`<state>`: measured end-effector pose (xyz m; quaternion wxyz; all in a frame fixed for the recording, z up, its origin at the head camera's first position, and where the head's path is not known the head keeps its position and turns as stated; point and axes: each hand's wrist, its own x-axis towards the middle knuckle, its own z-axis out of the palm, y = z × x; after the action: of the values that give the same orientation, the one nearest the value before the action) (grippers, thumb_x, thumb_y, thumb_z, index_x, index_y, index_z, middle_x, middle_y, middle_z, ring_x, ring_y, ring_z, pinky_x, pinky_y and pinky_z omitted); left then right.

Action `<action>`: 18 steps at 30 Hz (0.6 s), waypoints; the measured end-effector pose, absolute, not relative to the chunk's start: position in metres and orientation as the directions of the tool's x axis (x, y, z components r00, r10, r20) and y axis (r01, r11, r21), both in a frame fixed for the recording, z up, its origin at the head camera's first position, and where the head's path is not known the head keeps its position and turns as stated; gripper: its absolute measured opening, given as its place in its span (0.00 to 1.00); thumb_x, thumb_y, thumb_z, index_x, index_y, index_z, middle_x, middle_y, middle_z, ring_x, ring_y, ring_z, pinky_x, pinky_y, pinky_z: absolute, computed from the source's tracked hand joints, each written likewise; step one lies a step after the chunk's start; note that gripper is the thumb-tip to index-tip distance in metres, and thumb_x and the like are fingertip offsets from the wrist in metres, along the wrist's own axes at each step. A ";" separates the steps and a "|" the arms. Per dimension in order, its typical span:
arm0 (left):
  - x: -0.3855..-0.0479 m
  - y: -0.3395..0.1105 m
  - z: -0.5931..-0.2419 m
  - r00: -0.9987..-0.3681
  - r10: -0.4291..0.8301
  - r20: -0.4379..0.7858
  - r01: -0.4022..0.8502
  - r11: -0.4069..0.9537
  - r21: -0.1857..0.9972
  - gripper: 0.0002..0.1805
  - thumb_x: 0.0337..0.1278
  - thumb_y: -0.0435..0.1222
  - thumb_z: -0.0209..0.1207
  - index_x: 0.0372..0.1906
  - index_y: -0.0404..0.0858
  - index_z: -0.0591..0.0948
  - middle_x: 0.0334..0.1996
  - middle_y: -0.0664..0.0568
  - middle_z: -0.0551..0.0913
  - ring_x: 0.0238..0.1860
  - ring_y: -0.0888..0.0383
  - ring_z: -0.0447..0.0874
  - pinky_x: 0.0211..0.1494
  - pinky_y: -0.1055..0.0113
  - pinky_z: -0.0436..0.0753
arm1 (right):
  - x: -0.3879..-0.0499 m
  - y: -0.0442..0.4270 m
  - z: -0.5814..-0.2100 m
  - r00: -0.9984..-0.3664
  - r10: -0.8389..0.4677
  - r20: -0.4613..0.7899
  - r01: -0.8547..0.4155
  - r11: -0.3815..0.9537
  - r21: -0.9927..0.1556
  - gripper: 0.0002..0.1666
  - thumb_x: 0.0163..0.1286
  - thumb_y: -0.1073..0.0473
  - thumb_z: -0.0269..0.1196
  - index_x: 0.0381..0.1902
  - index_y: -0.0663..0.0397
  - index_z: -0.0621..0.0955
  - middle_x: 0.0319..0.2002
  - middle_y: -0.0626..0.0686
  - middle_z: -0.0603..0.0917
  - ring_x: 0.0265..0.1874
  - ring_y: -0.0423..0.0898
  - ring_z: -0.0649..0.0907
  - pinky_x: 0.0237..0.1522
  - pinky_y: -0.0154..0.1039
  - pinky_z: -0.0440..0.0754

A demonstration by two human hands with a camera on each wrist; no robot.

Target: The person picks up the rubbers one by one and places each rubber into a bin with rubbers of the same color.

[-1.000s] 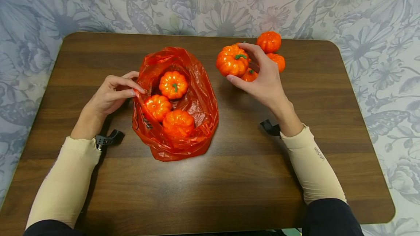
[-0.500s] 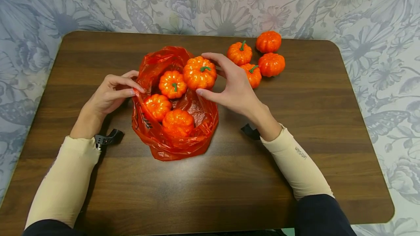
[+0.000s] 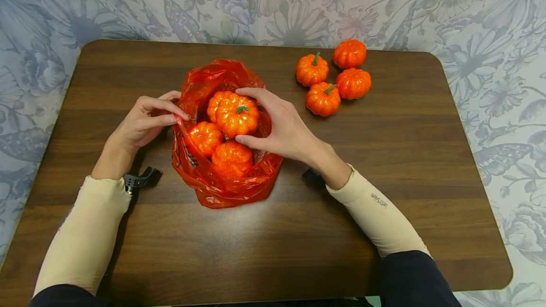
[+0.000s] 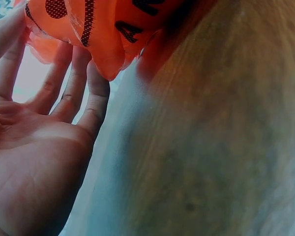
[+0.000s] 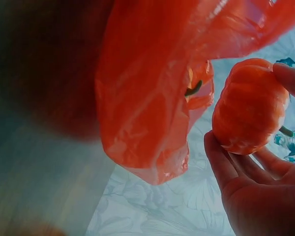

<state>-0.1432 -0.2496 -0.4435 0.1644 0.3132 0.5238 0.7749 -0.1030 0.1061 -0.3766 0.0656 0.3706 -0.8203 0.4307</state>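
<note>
My left hand (image 3: 147,120) pinches the left rim of a red plastic bag (image 3: 230,198), whose mouth gapes upward on the table. Dark printing shows on the bag's side in the left wrist view. Between thumb and fingers, my right hand (image 3: 283,124) holds a small orange pumpkin (image 3: 237,116) with a green stem over the bag's mouth. Inside the bag lie a left pumpkin (image 3: 205,139), a front pumpkin (image 3: 232,159) and a back pumpkin (image 3: 216,101) partly hidden by the held one. The right wrist view shows the held pumpkin (image 5: 250,108) beside the bag's wall (image 5: 142,113).
Several more orange pumpkins (image 3: 323,99) stand in a cluster toward the back right of the brown wooden table (image 3: 405,165). Behind the table's far edge is floral wallpaper (image 3: 294,8).
My right hand has carried its pumpkin leftward from beside the cluster to over the bag's mouth. My left hand keeps its pinch on the rim.
</note>
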 end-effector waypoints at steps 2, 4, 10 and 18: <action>-0.143 -0.250 -0.443 -0.751 0.583 0.311 0.074 -0.393 0.916 0.10 0.63 0.12 0.52 0.43 0.12 0.83 0.62 0.31 0.76 0.66 0.40 0.67 0.65 0.58 0.79 | -0.103 0.105 -0.378 -0.713 -0.560 0.422 -0.665 0.349 -0.661 0.46 0.61 0.45 0.78 0.72 0.55 0.73 0.67 0.48 0.80 0.64 0.39 0.79 0.68 0.39 0.76; -0.143 -0.249 -0.443 -0.751 0.583 0.310 0.074 -0.392 0.917 0.10 0.63 0.12 0.52 0.43 0.12 0.83 0.62 0.31 0.76 0.66 0.40 0.67 0.65 0.58 0.79 | -0.103 0.105 -0.380 -0.712 -0.568 0.412 -0.662 0.350 -0.663 0.46 0.61 0.45 0.78 0.72 0.55 0.73 0.67 0.49 0.80 0.64 0.39 0.80 0.67 0.39 0.76; -0.144 -0.249 -0.443 -0.751 0.584 0.308 0.076 -0.387 0.919 0.10 0.63 0.12 0.52 0.43 0.12 0.83 0.62 0.31 0.76 0.66 0.40 0.67 0.65 0.58 0.79 | -0.103 0.104 -0.383 -0.720 -0.594 0.361 -0.643 0.374 -0.668 0.46 0.62 0.43 0.77 0.72 0.54 0.73 0.66 0.49 0.80 0.61 0.39 0.81 0.65 0.40 0.78; -0.144 -0.251 -0.442 -0.745 0.589 0.313 0.070 -0.398 0.915 0.10 0.64 0.13 0.52 0.43 0.12 0.83 0.63 0.31 0.75 0.67 0.40 0.68 0.65 0.58 0.79 | -0.107 0.107 -0.383 -0.724 -0.630 0.281 -0.620 0.415 -0.666 0.47 0.64 0.40 0.75 0.73 0.53 0.71 0.66 0.48 0.79 0.61 0.40 0.81 0.65 0.41 0.78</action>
<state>-0.1436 -0.2506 -0.4420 0.1675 0.3151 0.5222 0.7746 -0.1066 0.1068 -0.3833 -0.0064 0.3715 -0.8412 0.3928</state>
